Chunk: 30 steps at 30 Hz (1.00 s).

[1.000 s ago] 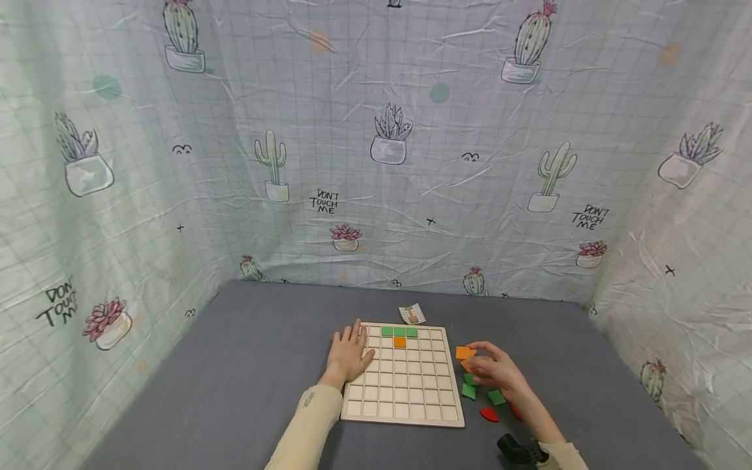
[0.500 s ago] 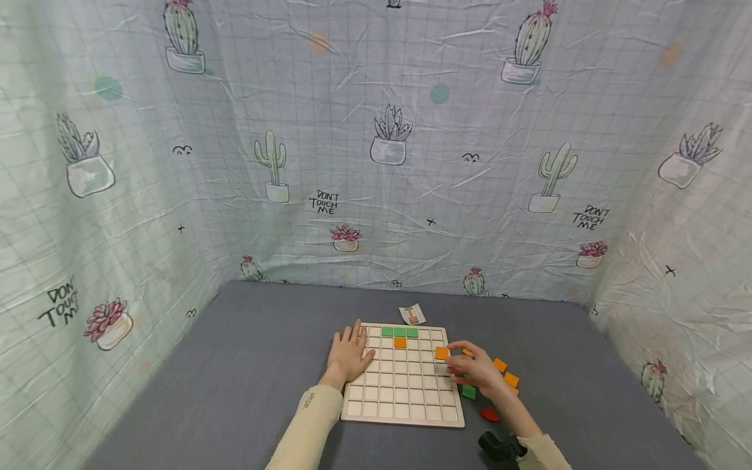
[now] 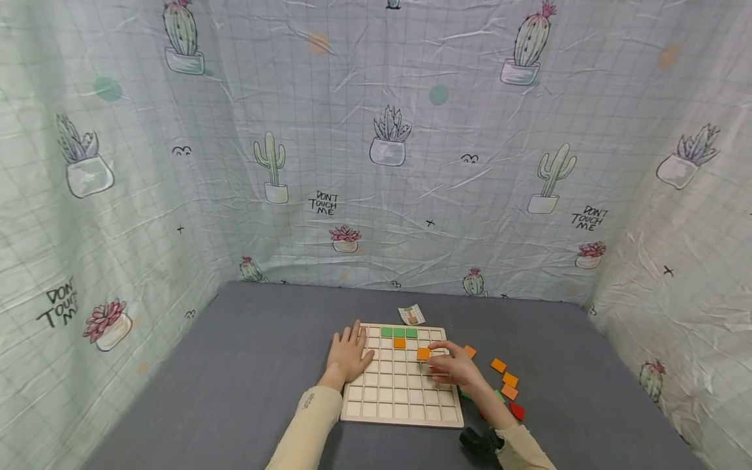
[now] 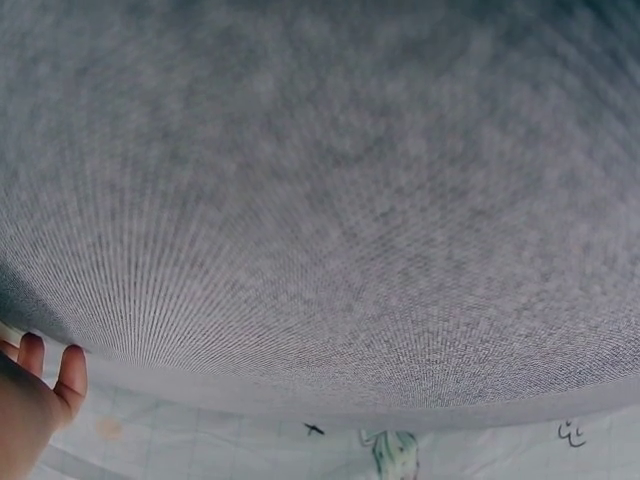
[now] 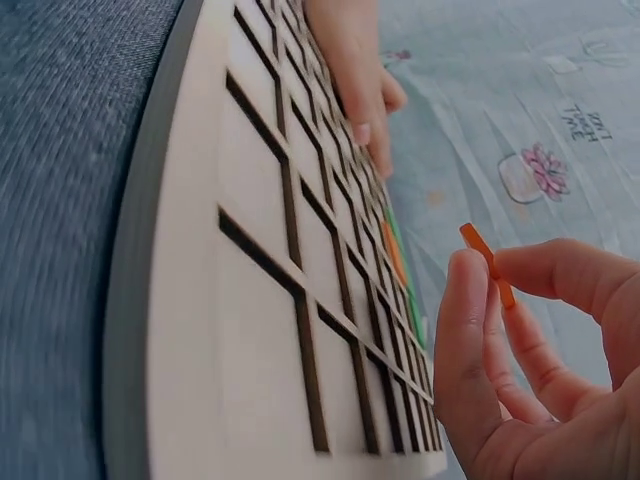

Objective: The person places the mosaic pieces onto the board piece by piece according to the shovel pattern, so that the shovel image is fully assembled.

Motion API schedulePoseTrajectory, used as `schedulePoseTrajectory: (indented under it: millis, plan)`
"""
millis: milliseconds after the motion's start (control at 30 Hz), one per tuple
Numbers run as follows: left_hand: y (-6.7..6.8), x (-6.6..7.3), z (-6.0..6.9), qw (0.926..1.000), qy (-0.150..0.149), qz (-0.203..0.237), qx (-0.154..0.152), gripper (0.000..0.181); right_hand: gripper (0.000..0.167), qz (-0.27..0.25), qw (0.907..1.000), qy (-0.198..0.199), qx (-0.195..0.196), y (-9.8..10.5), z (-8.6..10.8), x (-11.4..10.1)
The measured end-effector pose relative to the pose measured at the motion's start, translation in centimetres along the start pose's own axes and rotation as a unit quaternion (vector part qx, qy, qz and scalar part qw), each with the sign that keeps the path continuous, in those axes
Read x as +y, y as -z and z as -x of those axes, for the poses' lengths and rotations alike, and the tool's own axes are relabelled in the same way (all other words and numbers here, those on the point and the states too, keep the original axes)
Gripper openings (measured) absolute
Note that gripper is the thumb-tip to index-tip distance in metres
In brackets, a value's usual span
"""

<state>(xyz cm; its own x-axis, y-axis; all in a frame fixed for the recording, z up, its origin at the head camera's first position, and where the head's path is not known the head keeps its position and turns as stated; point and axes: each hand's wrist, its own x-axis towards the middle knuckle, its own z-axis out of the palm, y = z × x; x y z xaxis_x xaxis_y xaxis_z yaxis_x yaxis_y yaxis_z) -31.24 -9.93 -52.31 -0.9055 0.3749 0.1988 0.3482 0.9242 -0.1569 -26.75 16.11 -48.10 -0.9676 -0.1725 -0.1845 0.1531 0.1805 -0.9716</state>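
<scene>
Currently, note three green tiles point(image 3: 399, 333) and one orange tile point(image 3: 399, 343) seated far on board point(image 3: 402, 411). See another orange tile point(image 3: 423, 354), unplaced, pinched above it in grip of right hand point(image 3: 455, 367), left hand point(image 3: 348, 353) lying spread. Judge loose tiles point(image 3: 510, 379) at right outstanding.

"What lies on my table point(image 3: 247, 378)?"
"Before you, a board point(image 3: 386, 394), your left hand point(image 3: 348, 356) on its left edge; over its right half, a tile point(image 3: 423, 354) in your right hand point(image 3: 455, 368)."
"And the card point(image 3: 412, 315)?"
"Behind the board (loose tiles point(image 3: 510, 379) lie to its right)."
</scene>
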Motion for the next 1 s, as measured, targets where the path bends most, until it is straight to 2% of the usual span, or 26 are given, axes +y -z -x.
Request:
schedulePoseTrajectory:
  millis: [133, 167, 200, 400, 600, 1000]
  plan:
    - [-0.1, -0.1, -0.1, 1.0, -0.003, 0.002, 0.003, 0.064, 0.047, -0.015, 0.9999, 0.0, 0.003, -1.0, -0.5, 0.0]
    - [0.5, 0.0, 0.0, 0.9999, 0.001, 0.007, -0.015, 0.063, 0.047, -0.017, 0.9998, -0.002, 0.005, -1.2, -0.6, -0.1]
    - [0.6, 0.0, -0.1, 0.9998, 0.002, 0.007, -0.021, 0.062, 0.047, -0.02, 0.9998, -0.004, 0.007, -1.5, -0.8, -0.2]
    - [1.0, 0.1, 0.0, 0.9993, 0.008, 0.008, -0.036, 0.062, 0.049, -0.03, 0.999, -0.024, 0.022, -2.5, -1.5, -0.7]
    - [1.0, 0.1, 0.2, 0.9993, 0.009, 0.004, -0.037, 0.063, 0.047, -0.043, 0.9983, -0.036, 0.018, -3.2, -1.8, -1.0]
    - [0.7, 0.1, 0.1, 0.9995, 0.006, 0.002, -0.032, 0.062, 0.042, -0.021, 0.9985, -0.042, 0.03, -4.0, -2.8, -0.8]
